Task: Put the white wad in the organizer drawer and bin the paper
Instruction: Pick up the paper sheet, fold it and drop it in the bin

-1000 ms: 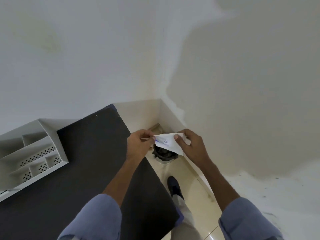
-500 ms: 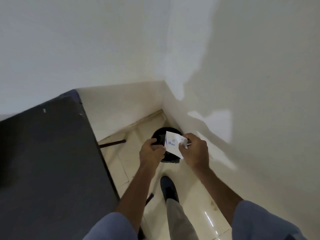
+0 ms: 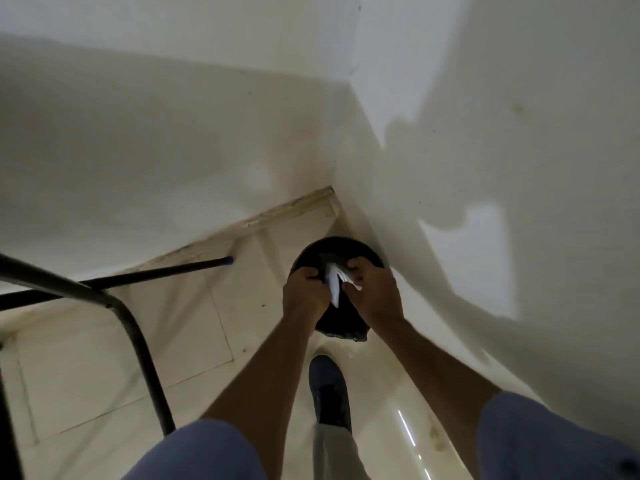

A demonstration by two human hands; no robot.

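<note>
Paper (image 3: 334,279): white, folded or creased, held directly over the mouth of the bin, pinched between both hands. Left hand (image 3: 304,294): at 9 o'clock of the paper, fingers curled closed on its edge. Right hand (image 3: 372,289): at 3 o'clock of the paper, fingers clasping its other side. Bin (image 3: 337,289): round, black, dark-lined, standing on the floor in the corner where two walls meet, largely covered by the hands. Shoe (image 3: 329,393): dark, on the floor at 6 o'clock of the bin. Table leg (image 3: 138,344): dark metal tube, at 8 o'clock of the bin, well apart. Floor (image 3: 121,358): pale tiles.
</note>
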